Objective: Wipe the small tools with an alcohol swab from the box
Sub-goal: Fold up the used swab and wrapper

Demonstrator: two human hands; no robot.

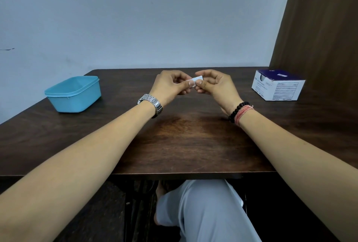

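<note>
Above the far middle of the dark wooden table (184, 141), both hands pinch one small white swab packet (197, 78). My left hand (172, 84), with a metal watch on the wrist, grips its left end between thumb and fingers. My right hand (215, 84), with a bead bracelet and red thread, grips its right end. Most of the packet is hidden by the fingertips. The white and dark blue swab box (279, 86) stands at the far right. A light blue plastic tub (74, 94) sits at the far left; what it holds is not visible. No small tools are in sight.
A pale wall rises behind the table. A brown wooden panel (319, 28) stands at the right beside the swab box. Below the table's near edge is a knee in grey trousers (205, 210).
</note>
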